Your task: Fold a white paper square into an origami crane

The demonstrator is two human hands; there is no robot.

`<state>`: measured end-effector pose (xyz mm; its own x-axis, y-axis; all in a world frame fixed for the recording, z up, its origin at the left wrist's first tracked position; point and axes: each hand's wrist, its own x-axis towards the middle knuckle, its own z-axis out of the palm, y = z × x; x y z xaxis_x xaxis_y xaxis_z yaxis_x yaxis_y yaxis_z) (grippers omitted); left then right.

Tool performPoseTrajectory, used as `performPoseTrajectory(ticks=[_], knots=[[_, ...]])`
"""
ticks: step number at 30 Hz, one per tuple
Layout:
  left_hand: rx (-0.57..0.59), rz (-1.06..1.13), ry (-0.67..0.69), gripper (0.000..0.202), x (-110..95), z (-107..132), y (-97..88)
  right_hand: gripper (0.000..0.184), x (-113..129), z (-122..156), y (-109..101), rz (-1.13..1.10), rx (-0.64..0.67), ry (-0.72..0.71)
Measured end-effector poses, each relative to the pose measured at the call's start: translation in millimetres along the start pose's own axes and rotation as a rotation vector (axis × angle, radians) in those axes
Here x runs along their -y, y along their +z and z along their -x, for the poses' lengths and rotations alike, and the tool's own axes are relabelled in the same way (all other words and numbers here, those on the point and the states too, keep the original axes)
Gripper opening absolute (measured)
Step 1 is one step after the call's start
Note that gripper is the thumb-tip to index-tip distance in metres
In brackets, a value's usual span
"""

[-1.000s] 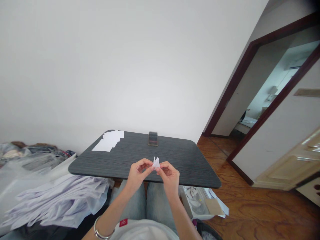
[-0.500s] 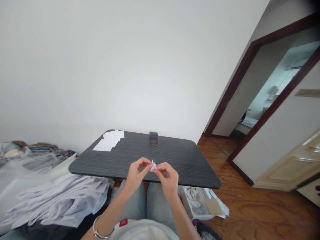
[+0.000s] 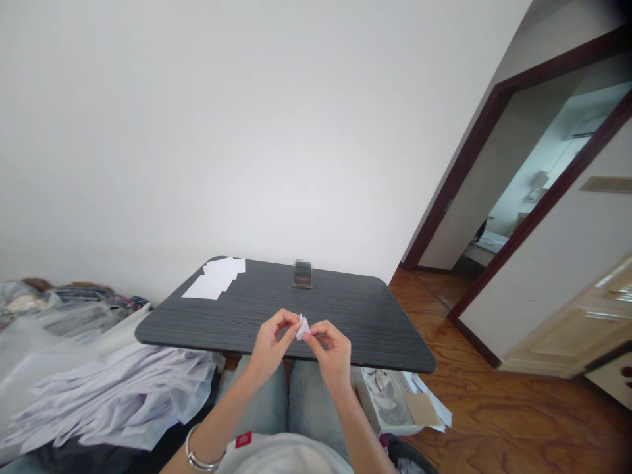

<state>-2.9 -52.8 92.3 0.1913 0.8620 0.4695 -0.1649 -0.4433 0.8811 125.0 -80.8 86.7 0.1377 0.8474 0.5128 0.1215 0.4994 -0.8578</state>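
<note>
A small piece of folded white paper (image 3: 303, 328) with pointed tips is held up over the near edge of the dark table (image 3: 345, 309). My left hand (image 3: 273, 337) pinches its left side between thumb and index finger. From the other side, my right hand (image 3: 330, 349) grips the lower right of the paper with thumb and fingertips. The paper's underside and the exact folds are too small to make out. Several white paper sheets (image 3: 210, 282) lie overlapped at the table's far left.
A phone-like dark object (image 3: 302, 274) rests near the table's back edge, by the wall. To the left is a pile of white cloth or paper (image 3: 123, 388). An open box (image 3: 385, 401) with odds and ends stands under the table's right side. A doorway (image 3: 494, 184) opens at right.
Almost nothing differs. Both hands keep their pinch on the folded paper, which has tilted very slightly.
</note>
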Motion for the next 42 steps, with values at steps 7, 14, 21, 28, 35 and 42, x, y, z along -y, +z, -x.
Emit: performPoseTrajectory(ticks=[7, 14, 21, 28, 35, 42], knots=[[-0.156, 0.062, -0.119, 0.016, -2.4, -2.0, 2.5, 0.003, -3.7, 0.0, 0.3, -0.029, 0.022, 0.028], [-0.238, 0.062, -0.172, 0.010, -4.3, -1.4, 3.1, 0.004, -5.1, 0.3, 0.2, -0.030, 0.025, 0.038], [-0.248, 0.046, -0.137, 0.008, -2.7, -1.0, 2.7, 0.005, -4.8, 0.2, 0.1, -0.032, 0.024, 0.047], [-0.297, 0.085, -0.165, 0.009, -1.4, 0.3, 5.2, 0.005, -7.4, 1.5, 1.6, -0.048, 0.022, 0.068], [-0.265, 0.103, -0.195, 0.020, -1.1, 0.3, 5.0, 0.010, -9.0, 2.6, 2.0, -0.099, -0.006, 0.126], [-0.237, 0.064, -0.214, 0.014, 0.0, -1.7, 0.4, 0.015, -10.3, 2.4, 2.6, -0.140, -0.007, 0.128]])
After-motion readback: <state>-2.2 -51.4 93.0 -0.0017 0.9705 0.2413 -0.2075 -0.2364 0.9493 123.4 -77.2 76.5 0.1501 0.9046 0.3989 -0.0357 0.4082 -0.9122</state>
